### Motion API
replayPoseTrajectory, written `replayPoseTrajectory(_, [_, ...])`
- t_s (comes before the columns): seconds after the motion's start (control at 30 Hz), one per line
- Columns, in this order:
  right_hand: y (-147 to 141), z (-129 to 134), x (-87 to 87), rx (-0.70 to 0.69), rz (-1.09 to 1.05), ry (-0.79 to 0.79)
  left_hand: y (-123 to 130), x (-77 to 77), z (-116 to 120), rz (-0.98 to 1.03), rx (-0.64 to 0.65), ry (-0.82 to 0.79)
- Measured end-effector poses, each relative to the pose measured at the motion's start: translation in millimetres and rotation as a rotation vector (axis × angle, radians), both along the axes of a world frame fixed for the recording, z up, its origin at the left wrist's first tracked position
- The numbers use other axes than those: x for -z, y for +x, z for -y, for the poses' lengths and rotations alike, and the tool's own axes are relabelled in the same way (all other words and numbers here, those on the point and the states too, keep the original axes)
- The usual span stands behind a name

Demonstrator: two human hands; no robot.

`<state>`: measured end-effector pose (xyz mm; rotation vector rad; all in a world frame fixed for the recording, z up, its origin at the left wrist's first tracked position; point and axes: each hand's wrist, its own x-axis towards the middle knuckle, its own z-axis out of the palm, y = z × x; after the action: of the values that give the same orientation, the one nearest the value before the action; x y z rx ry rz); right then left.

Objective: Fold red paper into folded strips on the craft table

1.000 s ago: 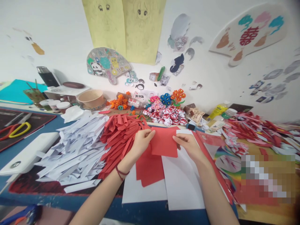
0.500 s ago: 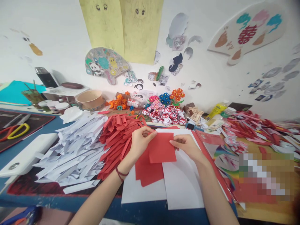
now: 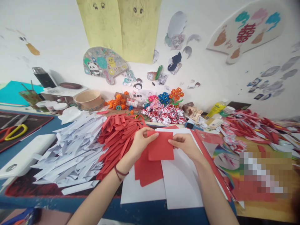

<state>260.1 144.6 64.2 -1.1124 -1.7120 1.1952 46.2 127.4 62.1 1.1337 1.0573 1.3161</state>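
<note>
A square of red paper [image 3: 161, 148] is held up between my two hands. My left hand [image 3: 144, 140] pinches its upper left corner between thumb and fingers, while my right hand [image 3: 182, 143] grips the right edge the same way. Below it, more red paper sheets [image 3: 150, 175] lie on white paper sheets [image 3: 182, 184]. Just left of my left hand is a heap of folded red paper strips [image 3: 114, 134]; beyond it spreads a larger pile of folded white paper strips [image 3: 72, 150].
A white power bank [image 3: 28, 154] and yellow-and-red-handled scissors [image 3: 16, 132] lie at the left. Paper flowers [image 3: 164, 114] stand along the wall. Red and pink paper scraps [image 3: 253, 125] cover the right side. A beige bowl [image 3: 87, 99] sits behind the white strips.
The red square stays in both hands, with its lower edge raised slightly. My view has shifted a little; nothing was let go.
</note>
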Motion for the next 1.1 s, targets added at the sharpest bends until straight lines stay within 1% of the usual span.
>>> replayPoseTrajectory(0.07, [0, -1, 0.8, 0.021, 0.004, 0.009, 2, 1.4, 1, 0.020, 0.079, -0.083])
replayPoseTrajectory(0.1, [1, -1, 1.1, 0.026, 0.007, 0.012, 3, 2.8, 2, 0.011, 0.098, -0.109])
replayPoseTrajectory(0.2, [1, -2, 1.5, 0.002, 0.019, -0.002, 6, 7.0, 3, -0.049, 0.076, -0.130])
replayPoseTrajectory(0.27, [0, -1, 1.1, -0.027, 0.030, -0.019, 7, 7.9, 3, -0.048, 0.063, -0.126])
replayPoseTrajectory(0.47, [-1, 2, -3.5, -0.079, 0.055, -0.073, 8, 3.3, 7, 0.096, 0.099, -0.195])
replayPoseTrajectory(0.63, [-1, 3, -4.4, -0.163, 0.050, -0.111, 9, 1.4, 10, 0.215, 0.141, -0.238])
replayPoseTrajectory(0.73, [-1, 3, -3.2, -0.148, 0.050, -0.110, 11, 2.7, 10, 0.207, 0.140, -0.222])
replayPoseTrajectory(0.87, [-2, 3, -3.0, -0.093, 0.034, -0.079, 10, 6.9, 6, 0.116, 0.073, -0.158])
replayPoseTrajectory(0.93, [-3, 3, -3.8, -0.086, 0.001, -0.061, 9, 9.3, 5, 0.084, 0.036, -0.117])
replayPoseTrajectory(1.0, [-3, 4, -4.8, -0.125, -0.027, -0.080, 7, 10.9, 4, 0.065, -0.001, -0.078])
replayPoseTrajectory(1.1, [-3, 6, -6.2, -0.251, 0.003, -0.171, 6, 10.6, 4, 0.078, -0.020, -0.044])
